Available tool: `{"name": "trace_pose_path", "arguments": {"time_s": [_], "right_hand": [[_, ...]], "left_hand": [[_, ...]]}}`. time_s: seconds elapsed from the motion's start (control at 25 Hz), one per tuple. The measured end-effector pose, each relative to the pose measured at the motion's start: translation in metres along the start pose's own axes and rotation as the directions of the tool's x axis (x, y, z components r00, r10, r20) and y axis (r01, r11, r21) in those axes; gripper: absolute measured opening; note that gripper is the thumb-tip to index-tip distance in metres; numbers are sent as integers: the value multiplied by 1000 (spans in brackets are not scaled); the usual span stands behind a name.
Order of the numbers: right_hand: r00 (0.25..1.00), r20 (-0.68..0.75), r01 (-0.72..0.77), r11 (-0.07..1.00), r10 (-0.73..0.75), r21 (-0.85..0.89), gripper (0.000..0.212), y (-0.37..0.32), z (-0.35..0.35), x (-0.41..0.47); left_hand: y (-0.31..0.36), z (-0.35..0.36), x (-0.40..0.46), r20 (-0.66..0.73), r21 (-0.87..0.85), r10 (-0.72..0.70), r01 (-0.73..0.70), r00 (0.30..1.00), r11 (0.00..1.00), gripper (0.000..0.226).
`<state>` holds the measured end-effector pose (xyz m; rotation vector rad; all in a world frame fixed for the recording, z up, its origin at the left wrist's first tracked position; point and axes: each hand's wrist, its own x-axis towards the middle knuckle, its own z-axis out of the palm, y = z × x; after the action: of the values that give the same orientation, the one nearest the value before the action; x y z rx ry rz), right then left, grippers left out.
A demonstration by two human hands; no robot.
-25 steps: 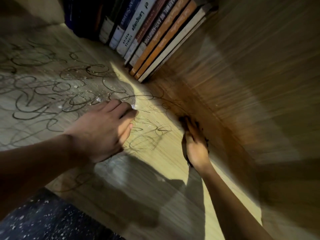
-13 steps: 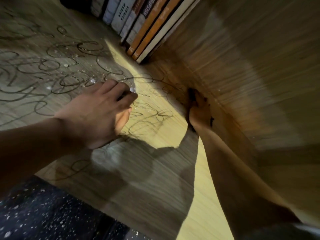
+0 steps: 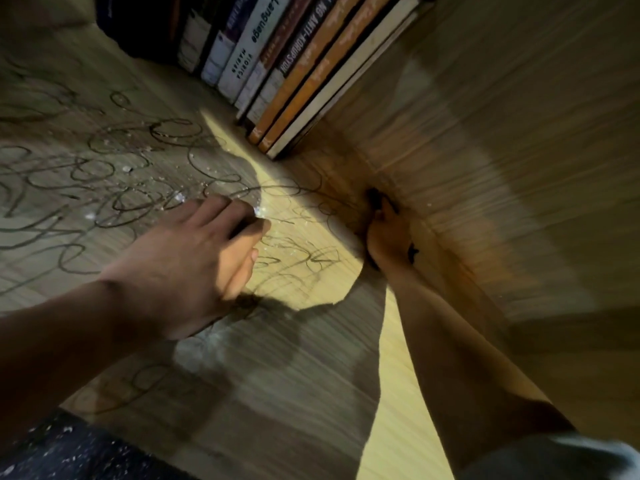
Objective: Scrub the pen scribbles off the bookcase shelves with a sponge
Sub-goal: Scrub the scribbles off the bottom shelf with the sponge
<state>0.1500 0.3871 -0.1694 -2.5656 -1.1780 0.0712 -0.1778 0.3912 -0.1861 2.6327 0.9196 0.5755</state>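
From the head camera, the bookcase shelf (image 3: pixel 284 358) runs away from the viewer, its wood-grain board covered on the left half with looping black pen scribbles (image 3: pixel 114 188), which thin out toward the right, where a few strokes reach the lit patch near the side wall (image 3: pixel 519 168). White crumbs and flecks (image 3: pixel 128 169) lie scattered among the scribbles in the middle of the board. The left hand (image 3: pixel 194 265) lies knuckles-up on the middle of the board with its fingers bent down onto the wood; something whitish glints just at its fingertips, but whether it holds anything cannot be told. The right hand (image 3: pixel 389 237) is pushed into the corner where the board meets the side wall, fingers curled around a dark sponge (image 3: pixel 374 197) that peeks out above the fingertips and again at the heel of the hand, pressed against the wall. At the far edge of the shelf a row of books (image 3: pixel 277 64) leans to the right, the two orange-spined ones and a pale one nearest the side wall. Past the near edge lies a dark speckled floor (image 3: pixel 69 452).
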Motion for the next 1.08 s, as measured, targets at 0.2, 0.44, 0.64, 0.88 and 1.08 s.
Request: {"name": "trace_pose_path", "arguments": {"time_s": [0.2, 0.44, 0.64, 0.88, 1.08], "right_hand": [[975, 85, 208, 977, -204, -41, 42, 62, -34, -37], [997, 2, -74, 988, 75, -136, 45, -3, -12, 4], [927, 170, 341, 940, -333, -20, 45, 33, -29, -39], [998, 52, -27, 1000, 27, -15, 51, 12, -11, 22], [928, 185, 316, 947, -322, 65, 44, 18, -24, -45]], "left_hand": [[0, 7, -1, -20, -40, -54, 53, 998, 998, 51], [1, 7, 2, -73, -29, -36, 34, 997, 999, 49], [3, -2, 2, -15, -101, 6, -7, 1000, 995, 50], [5, 2, 3, -84, -112, 0, -9, 996, 994, 43], [2, 5, 6, -70, -101, -37, 29, 997, 994, 50]]}}
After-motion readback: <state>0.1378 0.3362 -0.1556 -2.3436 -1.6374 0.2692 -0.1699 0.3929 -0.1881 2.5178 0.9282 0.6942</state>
